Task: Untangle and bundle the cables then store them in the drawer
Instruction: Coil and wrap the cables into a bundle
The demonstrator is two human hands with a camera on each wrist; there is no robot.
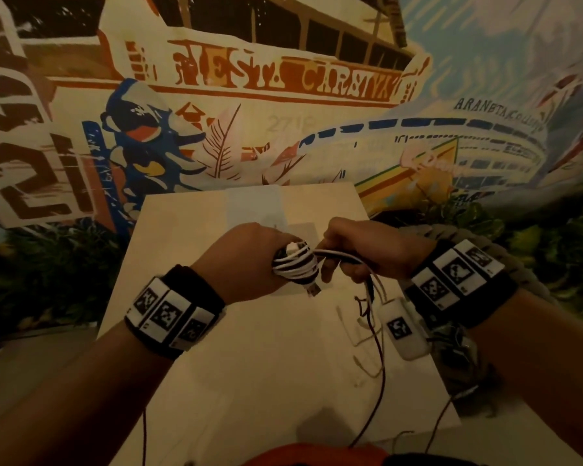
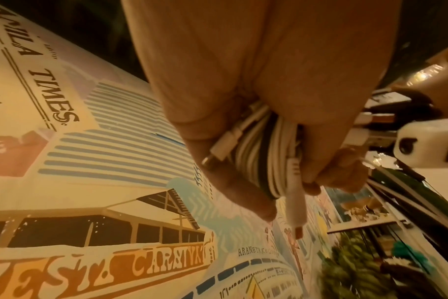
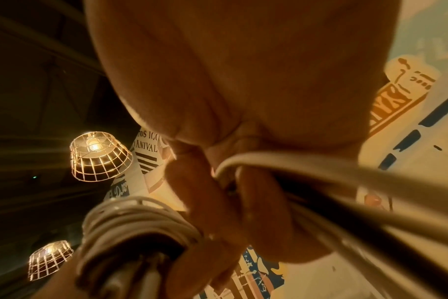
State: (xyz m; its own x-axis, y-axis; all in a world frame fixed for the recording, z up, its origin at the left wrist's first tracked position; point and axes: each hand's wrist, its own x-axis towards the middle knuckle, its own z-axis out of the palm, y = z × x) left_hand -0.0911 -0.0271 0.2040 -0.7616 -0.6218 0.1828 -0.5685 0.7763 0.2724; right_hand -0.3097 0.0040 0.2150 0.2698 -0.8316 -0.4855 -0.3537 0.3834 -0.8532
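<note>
Left hand [image 1: 246,260]: raised above the far half of the table [image 1: 249,381], fingers and thumb curled tight round the cable bundle [image 1: 295,265], which is held clear of the tabletop. Cable bundle: a short coil of white and dark cables, wound crosswise with white turns; a USB plug [image 1: 313,290] sticks out of its lower end toward the near edge; the left wrist view shows a white connector [image 2: 224,145] lying against the coil and another white plug [image 2: 296,204] hanging below the fingers. Loose cable ends [image 1: 337,255]: white and dark strands running from the bundle straight to the right, taut between the two hands. Right hand [image 1: 374,250]: level with the left and just beside it, also above the far half of the table, fingers curled round the loose strands, which pass through the fist and drop toward the right edge. Trailing leads [image 1: 377,348]: thin dark and pale wires hanging from the right fist and lying slack on the tabletop near the right edge, running back to the near edge. Wrist bands: one on each wrist, black with white printed marker squares; a small white camera housing [image 1: 403,327] hangs under the right wrist. Backdrop: painted mural wall [image 1: 283,79] beyond the far edge; two wire-cage lamps [image 3: 100,155], lit, overhead in the right wrist view.
</note>
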